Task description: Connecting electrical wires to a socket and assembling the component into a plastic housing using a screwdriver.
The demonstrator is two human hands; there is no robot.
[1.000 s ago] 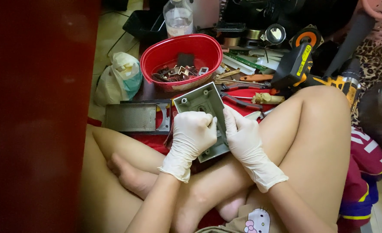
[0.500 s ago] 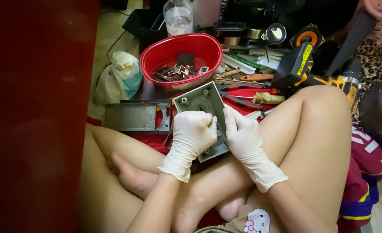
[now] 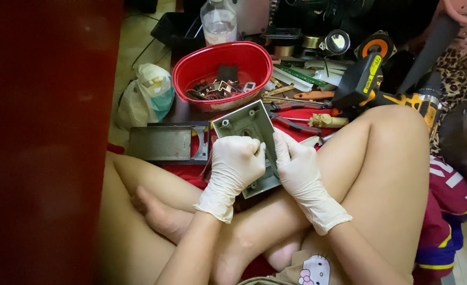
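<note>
I sit cross-legged on the floor in white gloves. Both hands hold a grey rectangular plastic cover plate (image 3: 248, 124) over my lap. My left hand (image 3: 236, 165) is curled into a fist on the plate's lower left part. My right hand (image 3: 297, 169) grips its right edge, thumb and fingers pressed near the middle. The far end of the plate points away from me, with a small screw hole near its corner. What sits between my fingers at the plate's middle is hidden.
A red plastic bowl (image 3: 191, 67) of metal parts stands just beyond the plate. A grey metal box (image 3: 162, 143) lies left of it. Pliers, screwdrivers and a yellow-black cordless drill (image 3: 373, 84) lie to the right. A plastic bottle (image 3: 218, 21) and white bag (image 3: 144, 95) are nearby.
</note>
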